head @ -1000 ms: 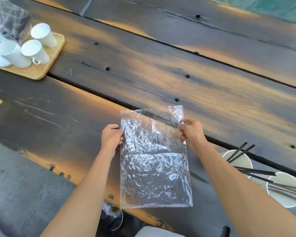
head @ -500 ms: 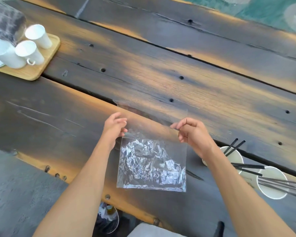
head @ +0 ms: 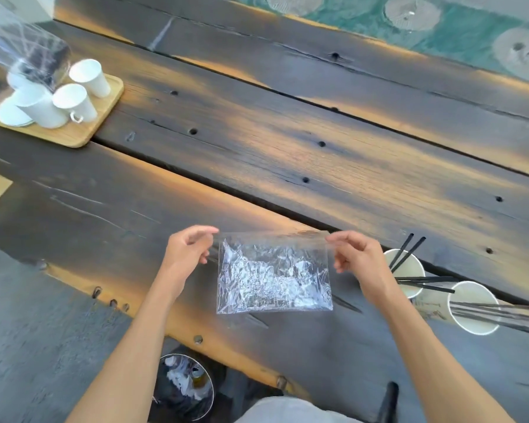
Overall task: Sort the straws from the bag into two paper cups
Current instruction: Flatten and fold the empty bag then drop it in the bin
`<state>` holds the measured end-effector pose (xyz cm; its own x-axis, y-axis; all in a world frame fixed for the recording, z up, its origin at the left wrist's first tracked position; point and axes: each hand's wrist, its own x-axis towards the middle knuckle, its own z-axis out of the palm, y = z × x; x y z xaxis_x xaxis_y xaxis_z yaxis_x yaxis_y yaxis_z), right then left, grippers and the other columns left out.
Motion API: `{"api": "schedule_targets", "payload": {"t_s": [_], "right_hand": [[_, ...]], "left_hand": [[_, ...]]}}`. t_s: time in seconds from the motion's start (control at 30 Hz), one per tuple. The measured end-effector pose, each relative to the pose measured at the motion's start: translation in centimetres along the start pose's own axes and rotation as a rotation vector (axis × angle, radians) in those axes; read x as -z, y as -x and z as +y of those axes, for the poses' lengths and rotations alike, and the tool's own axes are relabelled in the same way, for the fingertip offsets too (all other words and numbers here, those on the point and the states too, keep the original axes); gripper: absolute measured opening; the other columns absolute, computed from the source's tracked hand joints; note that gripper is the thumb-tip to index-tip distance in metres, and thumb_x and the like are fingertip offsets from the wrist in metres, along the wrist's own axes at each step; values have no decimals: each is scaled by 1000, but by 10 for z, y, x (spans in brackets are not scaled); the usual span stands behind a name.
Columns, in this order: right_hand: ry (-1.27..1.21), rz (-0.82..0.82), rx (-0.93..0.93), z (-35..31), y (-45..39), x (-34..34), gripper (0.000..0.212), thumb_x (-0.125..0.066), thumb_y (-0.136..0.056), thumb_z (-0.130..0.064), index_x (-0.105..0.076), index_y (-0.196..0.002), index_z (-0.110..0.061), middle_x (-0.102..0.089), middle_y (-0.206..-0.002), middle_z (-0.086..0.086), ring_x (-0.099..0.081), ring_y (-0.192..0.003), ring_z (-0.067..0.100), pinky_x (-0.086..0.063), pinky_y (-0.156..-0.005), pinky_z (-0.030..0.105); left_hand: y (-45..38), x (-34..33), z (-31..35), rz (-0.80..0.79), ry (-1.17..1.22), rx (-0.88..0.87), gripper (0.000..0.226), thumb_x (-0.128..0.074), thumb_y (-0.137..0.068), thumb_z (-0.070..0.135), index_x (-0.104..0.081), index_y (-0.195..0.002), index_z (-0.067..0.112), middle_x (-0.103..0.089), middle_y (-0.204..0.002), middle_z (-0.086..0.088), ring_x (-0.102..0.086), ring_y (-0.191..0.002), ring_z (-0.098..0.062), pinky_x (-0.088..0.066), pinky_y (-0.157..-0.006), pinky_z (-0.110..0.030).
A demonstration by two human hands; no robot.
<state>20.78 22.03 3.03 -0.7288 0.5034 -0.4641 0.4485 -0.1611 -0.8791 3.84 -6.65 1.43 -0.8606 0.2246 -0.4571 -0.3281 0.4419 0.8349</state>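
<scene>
Left hand [head: 186, 251] and right hand [head: 357, 257] each pinch a top corner of the empty crumpled bag [head: 274, 277], near the worktop's [head: 287, 154] near edge. Two paper cups [head: 471, 306] holding black straws [head: 425, 280] stand just right; far planks lie bare.

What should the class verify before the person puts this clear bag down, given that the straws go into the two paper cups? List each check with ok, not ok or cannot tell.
1. Clear bag empty of straws: ok, only crinkled plastic shows.
2. Left hand and right hand each pinch a top corner: ok.
3. Black straws stand in the near cup: ok.
4. Far cup holds straws too: ok.
5. Both cups upright: cannot tell; the wide lens distorts them.
6. Straws split evenly: cannot tell.
</scene>
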Motion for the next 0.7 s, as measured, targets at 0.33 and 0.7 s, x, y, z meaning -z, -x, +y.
{"api": "schedule_targets", "payload": {"t_s": [0.33, 0.7], "right_hand": [[-66, -34, -208, 53, 37, 7, 35, -38, -98, 3, -69, -109, -10, -72, -106, 13, -68, -62, 14, -55, -69, 34], [37, 22, -231, 83, 53, 8, 29, -48, -95, 1, -69, -109, -11, -70, -114, 14, -64, -96, 23, -53, -84, 38]], "left_hand": [[54, 9, -63, -52, 39, 116, 39, -44, -96, -11, -75, -95, 13, -77, -93, -13, -66, -72, -19, -56, -67, -32], [94, -6, -97, -49, 69, 222, 33, -48, -96, -8, -73, -103, 14, -77, -96, -8, -71, -81, -20, -59, -77, -32]]}}
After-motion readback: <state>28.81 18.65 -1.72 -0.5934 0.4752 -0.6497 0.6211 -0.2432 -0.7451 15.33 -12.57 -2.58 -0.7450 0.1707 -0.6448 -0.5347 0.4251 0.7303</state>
